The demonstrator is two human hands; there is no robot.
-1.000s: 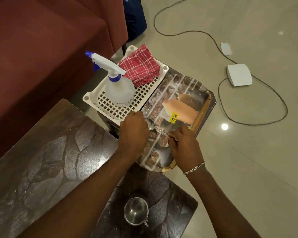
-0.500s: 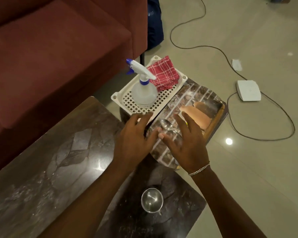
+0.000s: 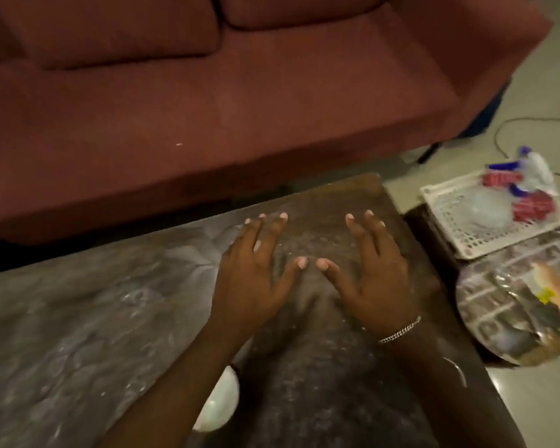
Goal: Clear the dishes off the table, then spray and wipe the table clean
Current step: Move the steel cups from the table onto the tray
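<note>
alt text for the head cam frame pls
Both hands, left hand and right hand, are spread open and empty over a dark patterned table. A white basket with a blurred spray bottle sits off its right end; a maroon sofa lies behind.

**Bare arms, one silver bracelet**

Both forearms are bare, with no sleeves showing anywhere up to the lower edge of the view. The left grip (image 3: 253,279) carries no ring, watch or band. The right grip (image 3: 377,279) is also ringless, but its wrist wears a thin silver chain bracelet (image 3: 400,333) of small flat links that catch the light. The fingernails on both are short, pale and unpainted.
</note>
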